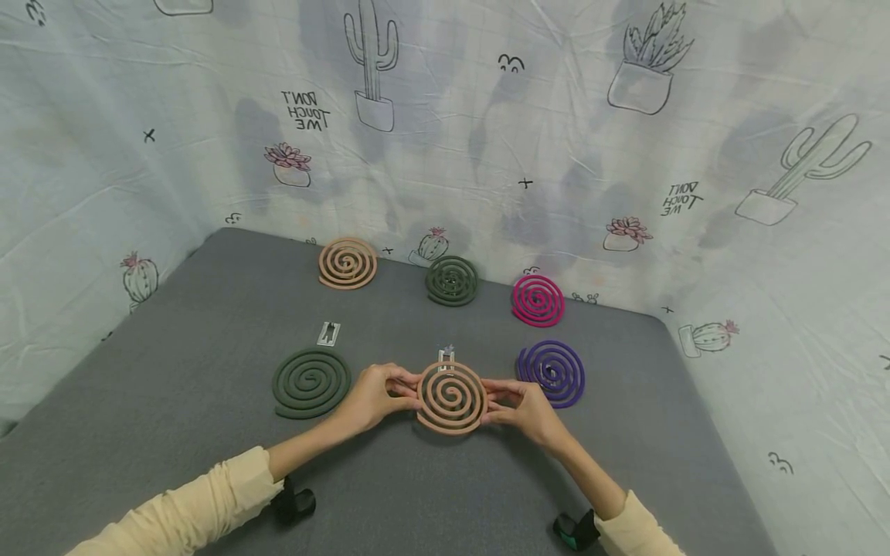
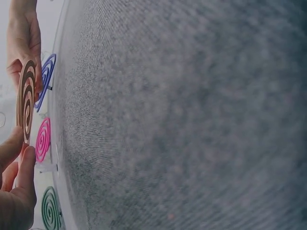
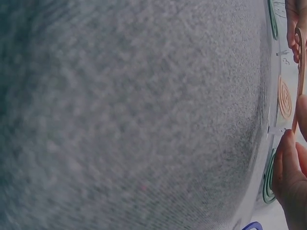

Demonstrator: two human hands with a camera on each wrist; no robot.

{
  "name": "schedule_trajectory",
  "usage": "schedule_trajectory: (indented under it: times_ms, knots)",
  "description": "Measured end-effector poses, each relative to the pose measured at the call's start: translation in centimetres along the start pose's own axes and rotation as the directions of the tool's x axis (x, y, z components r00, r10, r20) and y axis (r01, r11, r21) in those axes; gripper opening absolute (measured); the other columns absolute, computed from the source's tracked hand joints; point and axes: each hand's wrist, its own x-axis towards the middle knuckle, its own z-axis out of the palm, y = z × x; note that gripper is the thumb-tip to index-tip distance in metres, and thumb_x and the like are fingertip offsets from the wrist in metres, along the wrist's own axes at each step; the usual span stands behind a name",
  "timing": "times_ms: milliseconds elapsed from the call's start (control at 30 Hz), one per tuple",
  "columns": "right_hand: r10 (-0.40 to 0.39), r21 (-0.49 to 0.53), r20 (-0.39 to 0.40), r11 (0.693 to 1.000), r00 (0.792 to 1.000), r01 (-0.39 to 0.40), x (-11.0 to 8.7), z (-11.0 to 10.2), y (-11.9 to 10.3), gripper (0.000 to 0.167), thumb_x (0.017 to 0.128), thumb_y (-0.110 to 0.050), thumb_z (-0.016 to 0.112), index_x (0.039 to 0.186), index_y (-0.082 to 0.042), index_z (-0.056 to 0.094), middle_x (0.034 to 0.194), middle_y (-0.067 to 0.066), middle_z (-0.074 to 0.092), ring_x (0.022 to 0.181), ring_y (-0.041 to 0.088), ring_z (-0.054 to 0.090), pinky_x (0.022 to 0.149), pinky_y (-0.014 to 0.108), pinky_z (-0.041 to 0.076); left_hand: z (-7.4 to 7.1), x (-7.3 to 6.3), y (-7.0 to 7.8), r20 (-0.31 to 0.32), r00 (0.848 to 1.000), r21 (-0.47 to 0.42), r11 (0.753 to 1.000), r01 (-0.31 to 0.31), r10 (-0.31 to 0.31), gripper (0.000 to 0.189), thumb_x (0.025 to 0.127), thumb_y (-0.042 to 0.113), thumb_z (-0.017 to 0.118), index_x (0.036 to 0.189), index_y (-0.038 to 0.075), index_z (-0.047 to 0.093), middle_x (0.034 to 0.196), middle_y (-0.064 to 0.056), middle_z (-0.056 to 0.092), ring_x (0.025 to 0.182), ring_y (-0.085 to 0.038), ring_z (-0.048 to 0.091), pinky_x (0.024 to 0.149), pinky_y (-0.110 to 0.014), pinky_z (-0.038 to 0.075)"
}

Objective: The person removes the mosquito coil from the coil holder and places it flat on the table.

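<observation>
Both hands hold a tan mosquito coil [image 1: 453,398] above the grey table, each pinching one edge. My left hand [image 1: 378,395] has its thumb and fingers on the left rim. On the right rim, my right hand [image 1: 530,411] grips in the same way. In the left wrist view the tan coil [image 2: 28,100] is off the cloth, seen nearly edge-on. A small metal coil stand [image 1: 446,357] shows just behind its upper edge, partly hidden. Beside my left forearm lies a dark green coil [image 1: 311,380]. Near my right hand is a purple coil [image 1: 568,369].
Along the back stand another tan coil [image 1: 348,264], a green coil [image 1: 451,281] and a pink coil [image 1: 538,300]. A second metal stand [image 1: 329,333] lies behind the front green coil. Patterned white cloth [image 1: 445,154] hangs around the grey table [image 1: 417,494].
</observation>
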Motion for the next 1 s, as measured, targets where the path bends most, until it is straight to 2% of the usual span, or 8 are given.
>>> schedule_trajectory:
  times_ms: [233,567,733,867,1000]
  knots:
    - [-0.009,0.009,0.006,1.0,1.0,0.009,-0.26,0.18,-0.07,0.058,0.071,-0.011,0.081,0.124,0.003,0.06,0.116,0.022,0.064,0.102,0.025,0.065,0.085,0.022,0.055,-0.02,-0.35,0.0,0.009,1.0,-0.005,1.0,0.001,-0.001,0.036,0.074,0.001,0.077,0.106,-0.01,0.066,0.099,-0.021,0.064,0.083,-0.026,0.071,0.068,-0.017,0.056]
    - [-0.015,0.031,0.001,0.999,1.0,0.015,-0.53,0.62,0.21,0.058,0.069,-0.009,0.082,0.122,0.004,0.061,0.114,0.023,0.065,0.096,0.014,0.066,0.081,0.018,0.055,-0.08,-0.77,-0.29,0.041,0.999,-0.012,1.0,0.004,-0.004,0.036,0.075,0.002,0.077,0.107,-0.008,0.064,0.098,-0.021,0.068,0.081,-0.023,0.071,0.068,-0.018,0.056]
    - [-0.017,0.03,0.002,0.999,1.0,0.017,-0.57,0.79,0.34,0.058,0.07,-0.008,0.081,0.122,0.006,0.061,0.114,0.024,0.064,0.095,0.016,0.066,0.082,0.02,0.055,-0.08,-0.68,-0.39,0.05,0.999,0.003,1.0,0.006,-0.006,0.04,0.074,0.002,0.077,0.11,-0.007,0.062,0.094,-0.017,0.066,0.079,-0.018,0.068,0.069,-0.02,0.057]
    - [-0.003,0.032,0.016,0.999,1.0,0.002,-0.6,0.92,0.19,0.057,0.071,-0.006,0.08,0.123,0.007,0.059,0.115,0.025,0.064,0.094,0.015,0.066,0.081,0.02,0.055,-0.07,-0.54,-0.66,0.06,0.997,0.02,0.999,-0.042,0.04,0.04,0.074,0.003,0.078,0.109,-0.008,0.062,0.091,-0.015,0.066,0.076,-0.012,0.068,0.067,-0.021,0.057]
    - [-0.002,0.044,0.031,0.999,1.0,0.0,-0.58,0.97,0.16,0.056,0.073,-0.004,0.079,0.123,0.01,0.058,0.116,0.027,0.063,0.091,0.014,0.067,0.077,0.018,0.056,-0.1,-0.41,-0.72,0.074,0.996,0.023,0.999,-0.05,0.048,0.039,0.074,0.001,0.077,0.109,-0.008,0.062,0.098,-0.018,0.066,0.077,-0.014,0.07,0.067,-0.02,0.058]
